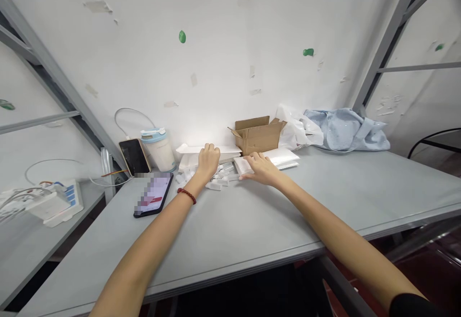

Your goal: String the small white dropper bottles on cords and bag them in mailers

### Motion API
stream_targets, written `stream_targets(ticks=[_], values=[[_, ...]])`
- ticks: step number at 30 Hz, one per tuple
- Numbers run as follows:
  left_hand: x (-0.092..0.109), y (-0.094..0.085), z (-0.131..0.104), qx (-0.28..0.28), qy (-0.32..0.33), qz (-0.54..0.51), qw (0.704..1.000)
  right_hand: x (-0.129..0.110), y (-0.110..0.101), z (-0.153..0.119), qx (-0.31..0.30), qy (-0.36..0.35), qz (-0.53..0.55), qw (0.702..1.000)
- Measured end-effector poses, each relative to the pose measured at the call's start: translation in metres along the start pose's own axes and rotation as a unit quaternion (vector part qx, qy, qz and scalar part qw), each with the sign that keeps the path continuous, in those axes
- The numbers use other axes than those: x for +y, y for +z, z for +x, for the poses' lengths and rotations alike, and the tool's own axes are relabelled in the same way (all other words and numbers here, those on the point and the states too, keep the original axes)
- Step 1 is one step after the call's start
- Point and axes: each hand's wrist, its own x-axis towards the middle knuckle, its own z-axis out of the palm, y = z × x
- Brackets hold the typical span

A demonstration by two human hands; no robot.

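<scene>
My left hand (209, 161), with a red bead bracelet at its wrist, is closed at the front of an open white box (228, 150); what its fingers hold, if anything, is hidden. Small whitish pieces (216, 182) lie loosely on both sides of that hand. Resting on a flat white packet (284, 156), my right hand (261, 168) has its fingers spread. Directly behind it stands an open brown cardboard box (257, 135).
On the left of the grey table (252, 225) are a phone lying flat (154, 194), an upright phone (135, 156) and a lidded cup (160, 151). A white plastic bag (297, 129) and light blue cloth (345, 129) lie at the back right.
</scene>
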Motion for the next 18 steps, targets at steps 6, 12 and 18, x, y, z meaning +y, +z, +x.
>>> stream_targets(ticks=[6, 12, 18], values=[[0.006, -0.016, -0.033, 0.071, -0.011, -0.019, 0.997, -0.015, 0.001, -0.002, 0.105, -0.05, -0.034, 0.993], [0.034, -0.035, -0.067, 0.118, 0.073, -0.05, 0.989, -0.031, 0.008, -0.006, 0.14, -0.11, -0.103, 0.979], [0.033, -0.043, -0.074, 0.157, 0.148, -0.164, 0.962, -0.021, 0.013, -0.001, 0.116, -0.093, -0.127, 0.981]])
